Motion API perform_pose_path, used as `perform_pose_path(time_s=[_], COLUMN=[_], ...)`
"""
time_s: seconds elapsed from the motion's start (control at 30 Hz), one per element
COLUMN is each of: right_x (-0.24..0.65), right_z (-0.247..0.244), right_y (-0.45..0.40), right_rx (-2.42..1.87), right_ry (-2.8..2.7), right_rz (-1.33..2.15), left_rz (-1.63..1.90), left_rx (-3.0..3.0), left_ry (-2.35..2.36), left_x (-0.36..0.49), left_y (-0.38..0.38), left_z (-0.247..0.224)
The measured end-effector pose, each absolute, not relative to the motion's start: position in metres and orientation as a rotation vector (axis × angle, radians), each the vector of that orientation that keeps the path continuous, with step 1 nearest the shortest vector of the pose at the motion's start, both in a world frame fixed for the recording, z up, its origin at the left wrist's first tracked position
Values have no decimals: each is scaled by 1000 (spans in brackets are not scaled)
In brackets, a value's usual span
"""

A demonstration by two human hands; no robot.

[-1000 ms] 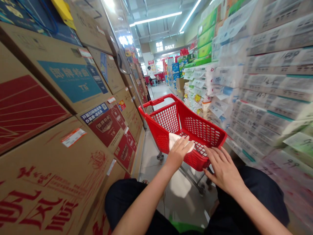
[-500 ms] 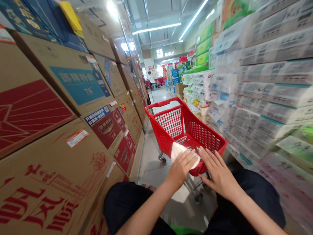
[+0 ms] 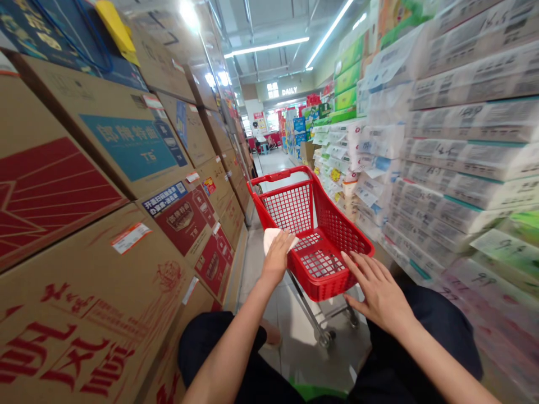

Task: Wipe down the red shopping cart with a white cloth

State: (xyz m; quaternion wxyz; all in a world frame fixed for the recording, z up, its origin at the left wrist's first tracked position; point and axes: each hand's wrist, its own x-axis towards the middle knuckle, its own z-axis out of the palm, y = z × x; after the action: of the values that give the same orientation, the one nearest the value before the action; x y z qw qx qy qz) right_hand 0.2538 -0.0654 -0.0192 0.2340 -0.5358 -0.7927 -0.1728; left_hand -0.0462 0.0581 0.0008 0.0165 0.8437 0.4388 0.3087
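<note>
A red plastic shopping cart (image 3: 327,289) on a metal frame stands right in front of my knees, its basket holding nothing that I can see. My left hand (image 3: 277,258) presses a white cloth (image 3: 270,238) against the basket's left rim, near the front corner. Part of the cloth is hidden under my fingers. At the basket's front right corner is my right hand (image 3: 377,289), fingers spread and thumb apart, holding nothing. Its fingertips rest at or very near the rim; I cannot tell whether they touch.
Stacked cardboard boxes (image 3: 138,292) wall the left side of the aisle. Stacked tissue packs (image 3: 458,151) with handwritten prices line the right. Tiled floor (image 3: 272,314) lies beneath the cart. A seated person (image 3: 259,134) is far down the aisle.
My left hand and the cloth have moved left and away from me, from the basket's front end to its left rim. My right hand stays by the front right corner.
</note>
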Motion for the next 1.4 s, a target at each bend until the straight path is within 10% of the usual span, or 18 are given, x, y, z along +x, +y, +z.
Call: perform_pose_path(time_s=[0.9, 1.4], right_x=[172, 197], right_z=[-16, 10], right_y=[-87, -77], right_rx=[-1434, -1321], right_ry=[-2176, -2049], right_rz=[-567, 62], left_rz=[956, 1013], left_rx=[2593, 2447], left_ry=[1428, 1253], left_x=[-72, 36], left_y=[-33, -72], left_z=[-11, -15])
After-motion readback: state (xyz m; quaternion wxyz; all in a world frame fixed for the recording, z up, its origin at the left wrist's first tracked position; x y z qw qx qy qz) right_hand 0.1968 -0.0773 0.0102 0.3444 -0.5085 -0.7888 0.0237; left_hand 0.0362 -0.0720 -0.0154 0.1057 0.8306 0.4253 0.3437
